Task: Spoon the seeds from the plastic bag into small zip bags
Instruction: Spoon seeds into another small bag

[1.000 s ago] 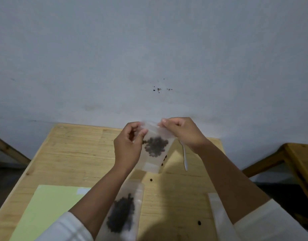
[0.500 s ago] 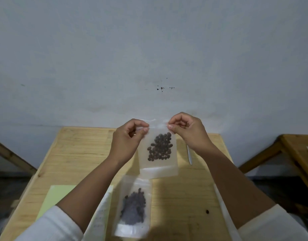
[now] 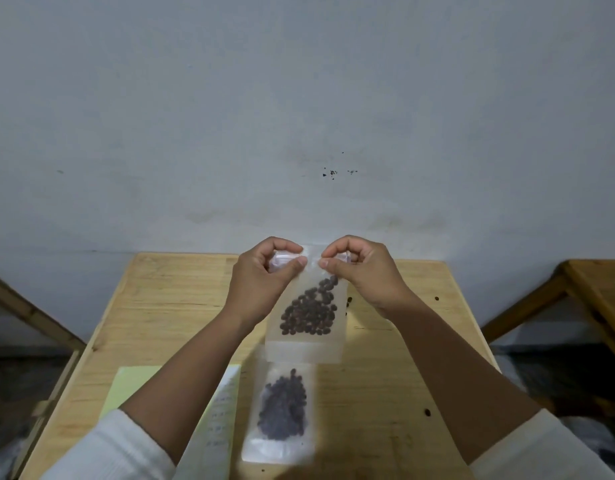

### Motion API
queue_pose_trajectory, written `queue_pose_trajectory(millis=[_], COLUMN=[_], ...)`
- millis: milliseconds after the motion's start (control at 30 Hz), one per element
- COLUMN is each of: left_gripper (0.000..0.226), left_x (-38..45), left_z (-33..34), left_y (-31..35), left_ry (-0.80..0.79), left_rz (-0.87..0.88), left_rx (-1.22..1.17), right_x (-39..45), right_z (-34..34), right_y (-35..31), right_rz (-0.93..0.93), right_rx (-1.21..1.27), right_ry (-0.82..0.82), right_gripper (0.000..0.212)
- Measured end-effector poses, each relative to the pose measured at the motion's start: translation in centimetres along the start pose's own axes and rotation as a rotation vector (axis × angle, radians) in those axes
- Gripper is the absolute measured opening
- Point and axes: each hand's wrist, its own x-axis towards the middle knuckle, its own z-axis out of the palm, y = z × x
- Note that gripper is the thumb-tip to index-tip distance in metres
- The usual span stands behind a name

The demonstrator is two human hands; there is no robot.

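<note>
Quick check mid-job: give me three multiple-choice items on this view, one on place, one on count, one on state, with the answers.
1. Where is the second seed bag?
A. flat on the table, below the held bag
B. on the wall
C. on the right bench

2. How many bags with seeds show?
A. one
B. two
C. four

3. How is the held bag gripped?
A. by one hand
B. by both hands at its top edge
C. lying untouched

Answers: 1 A, it lies on the table. 2 B, one held, one lying. 3 B, left hand and right hand pinch the top.

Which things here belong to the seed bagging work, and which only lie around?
Job: left hand, right hand, held zip bag, filled zip bag on the table.
Lying about: green sheet, written paper, loose seeds.
</note>
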Motion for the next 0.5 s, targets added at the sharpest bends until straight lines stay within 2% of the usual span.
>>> queue_pose_trajectory(millis=[267,400,500], left_gripper=[0.008,0.006,0.01], left_x=[-0.9,-0.8,-1.7], left_z=[0.5,-0.4,-1.2], left_y=[-1.0,-2.8,-5.0], left_ry=[0.033,0.081,0.023], left_rz=[-0.014,-0.115,-0.211], left_rx=[0.109,0.104,0.177], right_x=[-0.2,-0.9,-2.4], right_z=[2.9,3.4,4.2], right_y=[1.5,2.9,5.1], right_rz=[0.07,0.206,0.273], right_rx=[0.054,0.145,0.071], right_ry=[0.105,-0.019,-0.029], right_gripper=[0.011,0.019,0.019])
